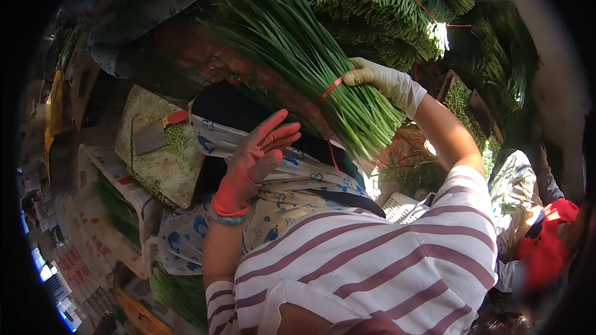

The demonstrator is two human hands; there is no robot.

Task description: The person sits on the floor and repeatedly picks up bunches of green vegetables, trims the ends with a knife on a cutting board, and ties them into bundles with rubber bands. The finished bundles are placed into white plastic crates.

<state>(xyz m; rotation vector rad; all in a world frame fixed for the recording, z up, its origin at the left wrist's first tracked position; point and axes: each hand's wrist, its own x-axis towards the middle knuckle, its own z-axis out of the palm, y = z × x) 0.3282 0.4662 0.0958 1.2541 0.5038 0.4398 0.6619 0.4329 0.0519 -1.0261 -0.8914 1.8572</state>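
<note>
Heaped green bundles tied with red bands filled the market stall behind. Seen from the head camera, the right hand, in a pale glove, gripped a bunch of chives at its red band, held up above the lap. The left hand, in a reddish glove, hovered open with fingers spread, holding nothing. Left of it, a cleaver lay on a chopping block.
</note>
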